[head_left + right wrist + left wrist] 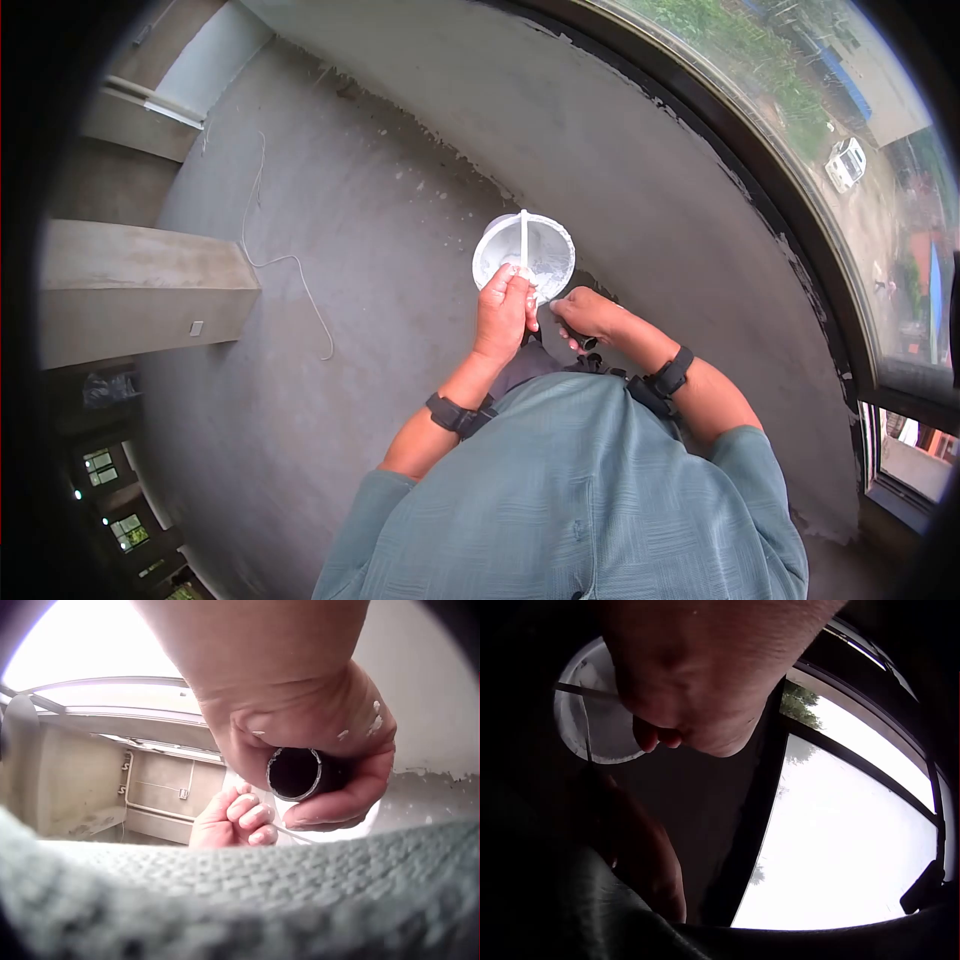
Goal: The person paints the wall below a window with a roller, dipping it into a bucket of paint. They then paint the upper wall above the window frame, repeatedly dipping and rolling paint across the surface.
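Observation:
A white bucket (565,245) with pale wet-looking material (550,262) inside is in front of the body in the head view. My left hand (506,315) (697,675) (238,817) has its fingers curled round a narrow white bar (524,238) (592,693) that spans the bucket's mouth. Beside it, my right hand (592,318) (645,851) (322,735) grips a dark round handle (583,341) with a hollow end (295,774). In the left wrist view a thin tool part (588,742) reaches from the right hand to the bucket's inside.
Grey floor (370,300) with a loose pale cord (304,280) lies on the left. A rough grey wall (640,190) rises close on the right, below a dark-framed window (800,110). A pillar (150,290) stands at the far left.

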`<act>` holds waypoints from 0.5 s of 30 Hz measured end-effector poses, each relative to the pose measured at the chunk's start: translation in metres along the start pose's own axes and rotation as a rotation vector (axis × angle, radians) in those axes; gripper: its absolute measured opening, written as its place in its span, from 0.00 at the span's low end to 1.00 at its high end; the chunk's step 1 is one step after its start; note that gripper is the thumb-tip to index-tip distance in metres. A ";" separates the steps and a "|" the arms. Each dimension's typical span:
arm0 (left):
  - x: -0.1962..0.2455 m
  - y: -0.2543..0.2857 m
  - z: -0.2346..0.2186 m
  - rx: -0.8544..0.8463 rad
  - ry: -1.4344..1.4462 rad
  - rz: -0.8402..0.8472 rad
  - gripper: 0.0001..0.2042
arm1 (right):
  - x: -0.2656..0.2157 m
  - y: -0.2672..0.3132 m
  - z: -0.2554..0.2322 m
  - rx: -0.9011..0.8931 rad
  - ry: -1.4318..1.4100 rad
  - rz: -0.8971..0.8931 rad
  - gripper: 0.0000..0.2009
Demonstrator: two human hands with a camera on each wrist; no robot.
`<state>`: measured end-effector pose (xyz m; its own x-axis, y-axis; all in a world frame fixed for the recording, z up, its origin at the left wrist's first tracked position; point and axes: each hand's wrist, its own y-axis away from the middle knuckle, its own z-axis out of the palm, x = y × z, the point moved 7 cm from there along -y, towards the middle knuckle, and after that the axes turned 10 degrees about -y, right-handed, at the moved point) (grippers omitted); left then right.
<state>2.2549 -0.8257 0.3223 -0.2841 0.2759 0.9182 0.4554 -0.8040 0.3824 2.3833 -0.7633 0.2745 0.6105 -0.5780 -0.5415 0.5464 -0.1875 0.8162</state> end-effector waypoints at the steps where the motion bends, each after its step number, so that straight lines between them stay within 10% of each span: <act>1: 0.000 -0.002 0.000 -0.015 0.039 0.003 0.10 | -0.001 -0.004 0.004 0.009 -0.027 0.007 0.17; 15: 0.015 -0.030 -0.040 -0.022 0.223 0.035 0.10 | -0.030 -0.013 0.024 0.034 0.021 -0.091 0.17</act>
<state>2.2028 -0.8184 0.3205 -0.4490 0.1264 0.8845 0.4503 -0.8230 0.3462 2.3439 -0.7626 0.2846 0.5715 -0.5408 -0.6172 0.5802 -0.2656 0.7699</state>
